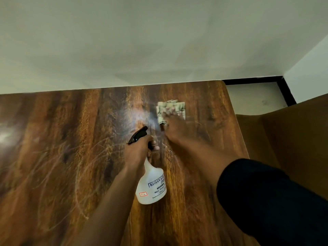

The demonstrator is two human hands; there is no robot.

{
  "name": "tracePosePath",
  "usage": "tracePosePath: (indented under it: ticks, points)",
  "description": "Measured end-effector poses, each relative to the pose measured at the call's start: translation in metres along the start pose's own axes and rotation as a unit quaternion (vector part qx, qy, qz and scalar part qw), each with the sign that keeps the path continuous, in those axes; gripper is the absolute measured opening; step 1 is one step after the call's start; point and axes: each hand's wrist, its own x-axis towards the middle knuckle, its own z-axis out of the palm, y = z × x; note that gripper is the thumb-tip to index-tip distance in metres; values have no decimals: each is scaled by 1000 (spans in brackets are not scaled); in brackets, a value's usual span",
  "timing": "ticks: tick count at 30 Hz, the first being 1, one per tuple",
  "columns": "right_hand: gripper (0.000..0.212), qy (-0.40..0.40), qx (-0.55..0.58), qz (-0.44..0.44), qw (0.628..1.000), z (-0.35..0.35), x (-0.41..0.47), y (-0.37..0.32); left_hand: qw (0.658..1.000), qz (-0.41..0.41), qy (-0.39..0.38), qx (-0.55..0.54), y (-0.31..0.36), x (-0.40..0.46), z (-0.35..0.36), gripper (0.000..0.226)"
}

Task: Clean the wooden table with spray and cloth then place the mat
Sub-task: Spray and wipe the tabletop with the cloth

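Two bare hands are working over one table. The left hand (140,150) is gripping the neck of a single white translucent plastic spray bottle (152,185) with a black trigger head (137,136), its fingers curled around the trigger and the nozzle pointing away toward the far edge. The bottle's printed label is partly showing: "KISSAN" at the top, "MUMBAI" and "Max Retail" below it, the rest turning out of sight; a small white sticker with red handwriting is too small to read. The right hand (174,127), blurred, is pressing flat with spread fingers on one folded, pale, patterned cloth (171,109), which is lying on the table's far right part, just beyond the bottle's nozzle. A dark sleeve (266,201) is covering the right upper arm. The glossy brown wooden table (62,148) is showing long grain streaks, fine curved scratches or wipe marks, and a rounded far corner. A plain white wall (142,41) is standing behind it, and a brown upholstered seat (292,139) is sitting to the right.
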Motion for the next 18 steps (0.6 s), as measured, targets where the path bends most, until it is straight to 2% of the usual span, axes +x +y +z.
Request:
tracePosePath:
  ticks: [3,7,10,14,18]
  points:
    - [60,-77,-29,-99,992,27,7,-31,1000,17,16,18,-2,0,-9,13]
    - [59,-120,-54,-128,983,8,4,-15,999,8,23,26,-5,7,-20,13]
    - [59,-68,-12,-51,996,-10,3,32,1000,4,24,10,-4,10,-23,9]
    - [61,-17,25,68,997,-28,1,104,1000,21,17,1,7,17,-19,29]
    - [58,53,26,129,990,-38,-11,118,999,39,7,-24,22,33,-19,38]
